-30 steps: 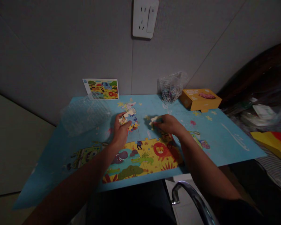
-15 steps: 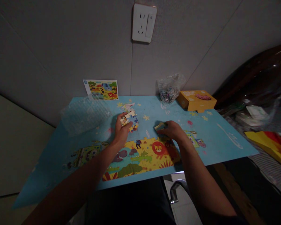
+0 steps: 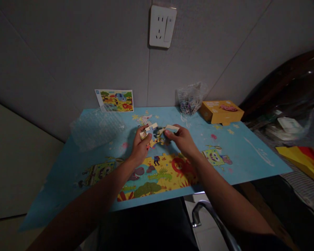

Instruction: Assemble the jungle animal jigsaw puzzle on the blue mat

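Several puzzle pieces point(image 3: 152, 132) with blue and yellow print are gripped in my left hand point(image 3: 140, 143), thumb on top. Close beside them my right hand point(image 3: 181, 139) pinches another puzzle piece point(image 3: 170, 129); it is blurred, and I cannot tell whether it touches the others. Both hands are above the table, just beyond a partly assembled jigsaw puzzle point(image 3: 157, 177) showing a lion, a hippo and crocodiles. My forearms cover its left and right edges. A picture card point(image 3: 116, 100) with a matching animal scene leans on the wall at the back.
A crumpled clear plastic bag point(image 3: 96, 127) lies on the left of the blue table mat point(image 3: 256, 164). At the back right stand a clear bag of pieces point(image 3: 190, 101) and an orange box point(image 3: 222, 111). A wall socket point(image 3: 162, 27) is above.
My right hand, with its piece, has moved left and up from the puzzle's far edge to the pieces in my left hand. The left hand keeps its hold.
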`<state>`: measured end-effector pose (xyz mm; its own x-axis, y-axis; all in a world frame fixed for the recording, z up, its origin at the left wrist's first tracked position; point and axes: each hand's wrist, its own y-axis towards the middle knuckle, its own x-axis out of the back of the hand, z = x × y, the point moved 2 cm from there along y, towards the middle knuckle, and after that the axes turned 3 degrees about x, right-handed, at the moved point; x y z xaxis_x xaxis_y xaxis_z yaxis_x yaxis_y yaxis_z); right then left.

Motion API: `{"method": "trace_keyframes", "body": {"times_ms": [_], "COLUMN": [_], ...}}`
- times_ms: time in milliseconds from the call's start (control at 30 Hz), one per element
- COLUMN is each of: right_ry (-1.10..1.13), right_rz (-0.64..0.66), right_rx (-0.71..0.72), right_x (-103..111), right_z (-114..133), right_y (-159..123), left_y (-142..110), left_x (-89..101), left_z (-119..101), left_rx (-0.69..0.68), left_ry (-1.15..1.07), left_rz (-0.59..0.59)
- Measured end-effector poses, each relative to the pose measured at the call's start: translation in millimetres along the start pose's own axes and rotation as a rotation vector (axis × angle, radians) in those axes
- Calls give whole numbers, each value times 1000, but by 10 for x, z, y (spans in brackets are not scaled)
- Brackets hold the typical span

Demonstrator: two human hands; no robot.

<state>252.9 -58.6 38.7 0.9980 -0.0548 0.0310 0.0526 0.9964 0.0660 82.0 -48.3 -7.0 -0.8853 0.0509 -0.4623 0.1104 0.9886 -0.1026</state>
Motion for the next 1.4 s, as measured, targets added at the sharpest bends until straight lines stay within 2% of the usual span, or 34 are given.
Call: {"method": "trace_keyframes", "body": {"times_ms": [100,200,267,367,433,467,500,567,633,800,867,1000,1100,1233,1400], "right_ry": [7,161,296,423,456,456,447,409,363,340,372,441,461,385,317], "right_rz": [70,40,37,-2,-39,-48,-47,-24,2,31,35,43,103,261,400], "right_rx": [39,29,-62,-137,-142,-140,-136,-128,-127,-108,-105,-126,-176,-304,-303], "right_x": [-446,-727,-827,-854,-815,-789,-763,-722,-699,-708,-717,-696,-651,-594,-475], "right_z": [-10,-123,-232,-354,-390,-397,-400,-399,-402,-403,-384,-325,-312,-345,-235], "right_y": [195,310,332,323,317,316,318,322,323,307,302,313,338,354,338], "left_y": [14,73,138,256,324,356,382,420,438,434,420,344,259,152,68], "left_x": [52,177,281,477,632,712,791,897,940,892,832,653,546,500,503], "left_z": [-31,-120,-232,-458,-599,-643,-669,-675,-657,-635,-617,-550,-530,-580,-647], "left_rx": [-69,-207,-303,-441,-525,-479,-379,-199,-112,-132,-198,-409,-578,-749,-799], "left_ry": [3,172,321,621,969,1153,1308,1544,1662,1642,1561,1416,1314,1160,1036], "left_rz": [-71,-162,-176,-224,-412,-534,-656,-736,-699,-606,-534,-298,-195,-139,-108]}}
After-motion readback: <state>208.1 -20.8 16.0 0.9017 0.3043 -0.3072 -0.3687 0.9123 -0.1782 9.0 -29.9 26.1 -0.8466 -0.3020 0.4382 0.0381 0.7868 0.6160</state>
